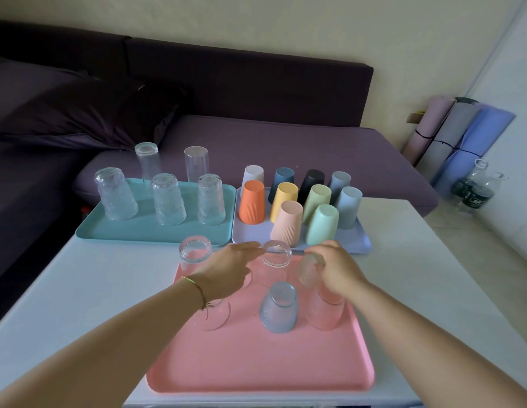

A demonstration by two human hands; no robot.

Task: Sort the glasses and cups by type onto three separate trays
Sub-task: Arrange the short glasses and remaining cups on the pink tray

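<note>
A white table (pixel 403 260) carries three trays, and the pink tray (pixel 256 363) nearest the person serves as the landmark here. Beyond it to the left lies a teal tray (pixel 115 231) with five clear glasses standing upside down: three textured tumblers (pixel 168 200) in a front row and two taller smooth glasses (pixel 196 163) behind them. Beyond the pink tray to the right, touching the teal one, sits a lavender tray (pixel 356 240) packed with upside-down plastic cups (pixel 285 222) in orange, yellow, peach, green, white, grey, blue and black.

On the pink tray itself, several glasses stand inverted. At its far left corner is a short clear glass (pixel 195 253). The left hand (pixel 227 275) reaches over the far part of the tray, fingers extended and loosely spread, fingertips touching the side of a short clear glass (pixel 276 254) at the far edge; whether it actually holds this glass cannot be told. Partly hidden beneath the left wrist is another clear glass (pixel 218 316). Near the tray's middle stands a bluish textured glass (pixel 279 307). Just right of it is a pink-tinted glass (pixel 324 313). The right hand (pixel 335 272) is curled around a clear glass (pixel 307 269) at the far right of the tray, fingers wrapped on its side.

Behind the table is a dark purple sofa (pixel 256 98).
</note>
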